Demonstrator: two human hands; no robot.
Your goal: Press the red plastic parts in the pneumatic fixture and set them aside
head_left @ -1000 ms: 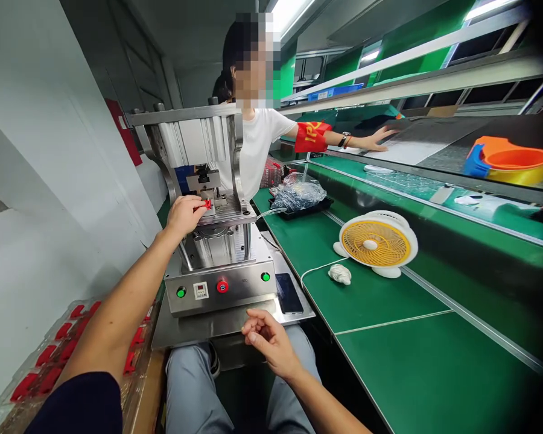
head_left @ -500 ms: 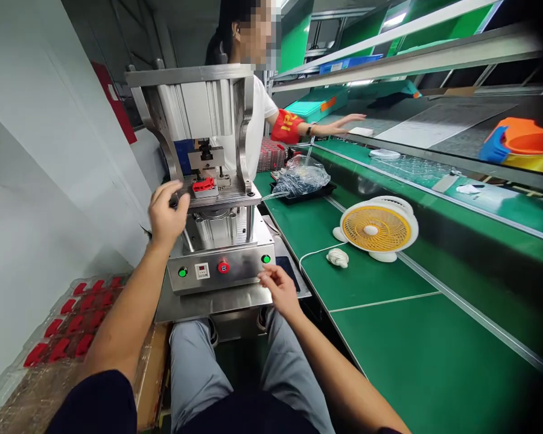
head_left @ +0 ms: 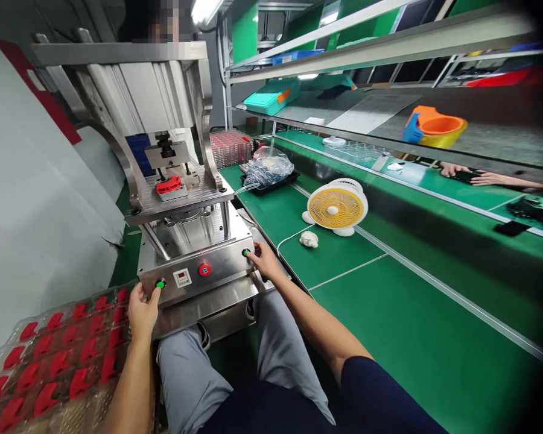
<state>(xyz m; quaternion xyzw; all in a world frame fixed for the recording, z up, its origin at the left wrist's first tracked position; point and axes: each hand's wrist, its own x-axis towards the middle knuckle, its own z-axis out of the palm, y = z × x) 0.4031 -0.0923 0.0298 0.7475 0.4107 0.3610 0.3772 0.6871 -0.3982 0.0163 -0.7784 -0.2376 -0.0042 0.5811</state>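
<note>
A steel press machine (head_left: 176, 211) stands in front of me, with a red plastic part (head_left: 169, 184) seated on its fixture plate under the press head. My left hand (head_left: 142, 308) rests at the left end of the control panel, its thumb on the left green button (head_left: 160, 284). My right hand (head_left: 263, 259) reaches to the right end, a fingertip on the right green button (head_left: 246, 252). Neither hand holds anything. A red button (head_left: 204, 269) and a small timer display (head_left: 181, 277) sit between the green ones.
A clear tray (head_left: 49, 355) of several red parts lies at my lower left. On the green bench stand a small yellow fan (head_left: 337, 208) and a black tray with a plastic bag (head_left: 268, 172). Another person's hand (head_left: 484, 178) rests beyond the conveyor at right. Shelves run overhead.
My left hand let go of the red part on the fixture and dropped to the left green button. My right hand moved up to the right green button. The view shifted right.
</note>
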